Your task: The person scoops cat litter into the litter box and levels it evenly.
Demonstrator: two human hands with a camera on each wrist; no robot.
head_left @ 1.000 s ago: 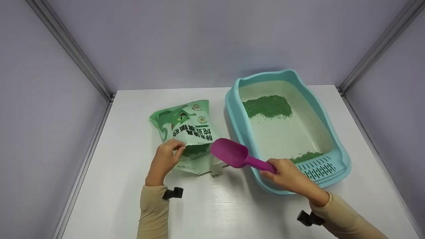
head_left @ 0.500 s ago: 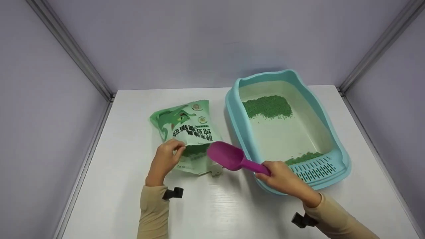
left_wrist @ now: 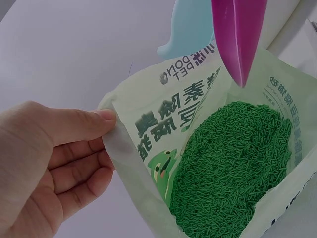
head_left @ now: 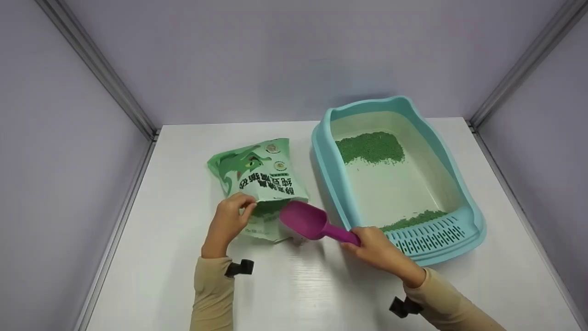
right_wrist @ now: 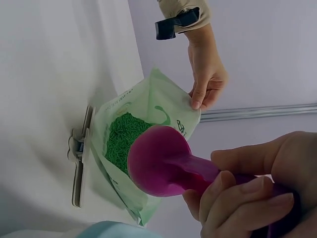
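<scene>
A green bag of cat litter [head_left: 257,170] lies on the table with its mouth toward me. My left hand [head_left: 229,220] pinches the upper edge of that mouth between thumb and fingers and holds it raised. Inside, the left wrist view shows green litter pellets [left_wrist: 233,163]. A magenta scoop [head_left: 304,220] is in my right hand [head_left: 379,250], fingers curled round its handle. The scoop's bowl is at the right side of the bag's opening, overlapping it in the head view; in the left wrist view its tip points down over the pellets.
Right of the bag stands a light blue litter box [head_left: 340,184], with one heap of green pellets [head_left: 371,147] at its far end and another along the slotted near ledge [head_left: 432,236]. A pale clip [right_wrist: 79,148] lies on the table beside the bag. Panel walls surround the table.
My right hand has moved left and slightly toward me, bringing the scoop from beside the litter box to the bag's mouth. The left hand and the bag have stayed nearly still.
</scene>
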